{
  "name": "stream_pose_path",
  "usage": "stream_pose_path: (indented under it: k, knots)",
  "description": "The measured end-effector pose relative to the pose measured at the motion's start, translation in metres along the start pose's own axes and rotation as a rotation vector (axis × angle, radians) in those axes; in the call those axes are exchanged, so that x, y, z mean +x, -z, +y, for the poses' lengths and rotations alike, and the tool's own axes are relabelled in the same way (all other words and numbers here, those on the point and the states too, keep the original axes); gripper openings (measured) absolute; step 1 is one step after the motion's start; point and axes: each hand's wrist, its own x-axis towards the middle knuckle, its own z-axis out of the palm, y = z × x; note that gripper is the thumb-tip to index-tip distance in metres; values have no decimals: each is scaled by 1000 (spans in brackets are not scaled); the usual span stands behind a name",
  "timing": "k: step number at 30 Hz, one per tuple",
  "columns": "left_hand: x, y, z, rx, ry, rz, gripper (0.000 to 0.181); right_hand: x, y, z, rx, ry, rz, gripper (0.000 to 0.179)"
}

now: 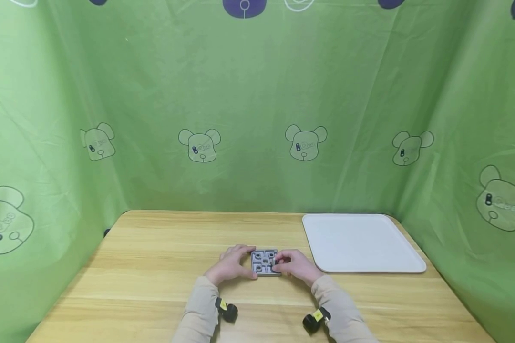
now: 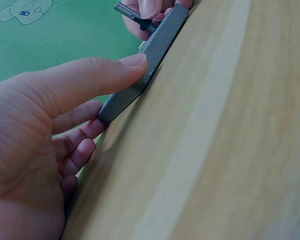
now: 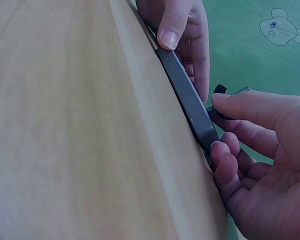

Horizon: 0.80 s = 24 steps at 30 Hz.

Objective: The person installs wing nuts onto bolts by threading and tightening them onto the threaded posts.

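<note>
A grey square plate (image 1: 264, 261) with several recesses and a round hole in its centre lies flat on the wooden table. My left hand (image 1: 231, 265) grips its left side, the thumb along the near edge and fingers at the far left corner. At the plate's right side, my right hand (image 1: 296, 265) pinches a dark threaded bolt (image 2: 127, 11) with a crosspiece between thumb and forefinger. That bolt stands over the plate's upper face; its lower end is hidden. In the right wrist view, the other right fingers (image 3: 225, 165) curl against the plate's edge.
A white tray (image 1: 362, 240) lies at the table's back right, beyond my right hand. Green printed cloth (image 1: 253, 95) walls the table (image 1: 163, 267) at the back and both sides. A small black camera (image 1: 229, 312) is strapped at each wrist.
</note>
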Motion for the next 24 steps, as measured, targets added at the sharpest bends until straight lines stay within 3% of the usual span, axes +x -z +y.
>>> stream_pose_path:
  k: [11,24]
  knots:
    - [2,-1,-3,-2,-1,0,87,-2,-3,-7,-5,4,30,23]
    - [3,-2,-4,9,0,-7,87,-3,4,-2,25,42,-49,27]
